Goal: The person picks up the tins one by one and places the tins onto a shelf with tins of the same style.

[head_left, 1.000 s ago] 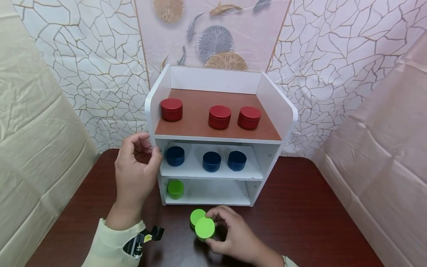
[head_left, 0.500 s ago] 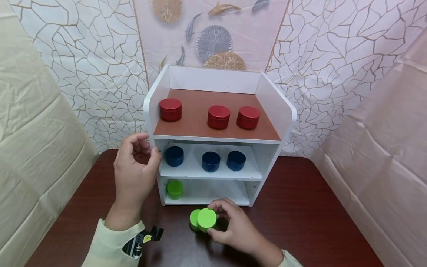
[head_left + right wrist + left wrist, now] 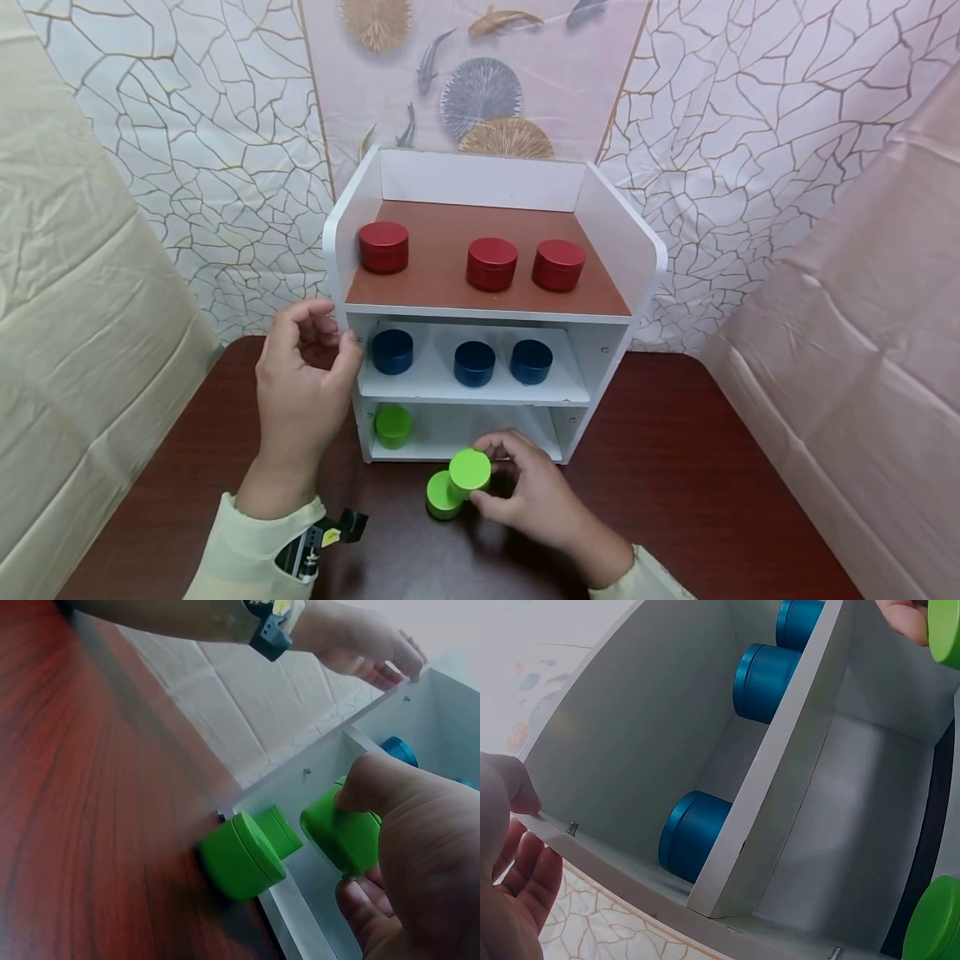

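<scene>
My right hand (image 3: 534, 496) pinches a green round tin (image 3: 470, 472) between thumb and fingers, holding it up in front of the white shelf unit's (image 3: 480, 179) bottom tier. Just left of it a second green tin (image 3: 442, 497) stands on the table, partly overlapped by the held one in the head view. A third green tin (image 3: 393, 427) sits at the left end of the bottom shelf. My left hand (image 3: 510, 855) grips the front edge of the unit's left side panel, thumb on one side and curled fingers on the other.
Three red tins (image 3: 492, 265) stand on the brown top shelf. Below them, the middle shelf carries three blue tins (image 3: 475, 364). The unit rests on a dark red-brown table (image 3: 675, 467), with cloth-covered walls (image 3: 840, 333) at the sides and behind.
My right hand has moved forward and slightly right with the green tin, away from the viewer and toward the bottom shelf. My left hand stays at the side panel.
</scene>
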`<state>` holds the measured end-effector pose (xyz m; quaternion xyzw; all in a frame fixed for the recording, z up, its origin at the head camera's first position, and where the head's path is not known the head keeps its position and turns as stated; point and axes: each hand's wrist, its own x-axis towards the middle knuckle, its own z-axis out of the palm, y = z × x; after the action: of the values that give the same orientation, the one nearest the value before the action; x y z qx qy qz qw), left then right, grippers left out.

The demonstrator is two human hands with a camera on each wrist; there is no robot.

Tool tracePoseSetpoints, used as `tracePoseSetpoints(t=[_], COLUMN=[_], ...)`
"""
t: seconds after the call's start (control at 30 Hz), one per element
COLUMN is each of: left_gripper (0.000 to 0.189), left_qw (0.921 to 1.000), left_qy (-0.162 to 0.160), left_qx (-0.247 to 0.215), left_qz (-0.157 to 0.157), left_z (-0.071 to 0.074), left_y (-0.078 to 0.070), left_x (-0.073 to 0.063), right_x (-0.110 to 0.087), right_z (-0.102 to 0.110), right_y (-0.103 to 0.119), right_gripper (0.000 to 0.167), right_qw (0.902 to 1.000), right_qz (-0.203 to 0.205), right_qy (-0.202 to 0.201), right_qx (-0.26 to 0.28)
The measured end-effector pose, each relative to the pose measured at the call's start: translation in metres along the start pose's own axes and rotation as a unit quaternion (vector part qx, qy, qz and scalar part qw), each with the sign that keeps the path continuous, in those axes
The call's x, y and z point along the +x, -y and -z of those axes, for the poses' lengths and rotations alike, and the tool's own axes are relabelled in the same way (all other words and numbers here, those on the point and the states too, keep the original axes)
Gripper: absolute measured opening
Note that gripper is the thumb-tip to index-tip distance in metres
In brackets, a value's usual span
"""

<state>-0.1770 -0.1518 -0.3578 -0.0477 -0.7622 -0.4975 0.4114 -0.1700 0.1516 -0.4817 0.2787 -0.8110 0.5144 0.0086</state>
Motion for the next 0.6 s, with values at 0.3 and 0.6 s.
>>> tracePoseSetpoints(t=[0.3,0.6], left_gripper=[0.041,0.040], left_qw=[1.0000,1.0000], left_qy=[0.001,0.002], left_qx=[-0.002,-0.009], left_qz=[0.000,-0.003], left_z=[0.000,0.000], left_y=[0.001,0.001], left_x=[0.000,0.001], right_x=[0.009,0.019], right_z=[0.004,0.007], right_y=[-0.006,-0.009], right_gripper=[0.055,0.053], right_qw=[0.9997,0.9983], right_qz=[-0.025,-0.053], right_qy=[-0.006,-0.016], right_qx=[-0.004,-0.018])
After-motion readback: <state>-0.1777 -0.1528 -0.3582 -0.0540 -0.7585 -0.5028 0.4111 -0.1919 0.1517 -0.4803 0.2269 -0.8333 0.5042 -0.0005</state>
